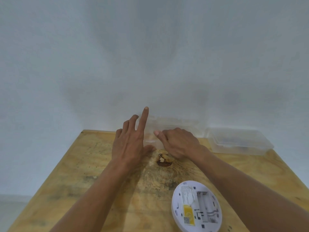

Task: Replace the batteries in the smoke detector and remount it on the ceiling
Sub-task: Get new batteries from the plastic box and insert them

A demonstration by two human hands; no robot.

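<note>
Left hand [129, 143] open wide, index finger straight up, other fingers loosely bent, thumb low against a clear plastic container [173, 126] at the far edge of the plywood table [70, 173]. Right hand [179, 143] lies on that container with fingers curled; whether it grips, cannot tell. Second clear lidded container [239, 141] sits at the far right corner. Smoke detector [196, 206] lies back-up near the near edge, battery compartment exposed, well apart from both hands.
</note>
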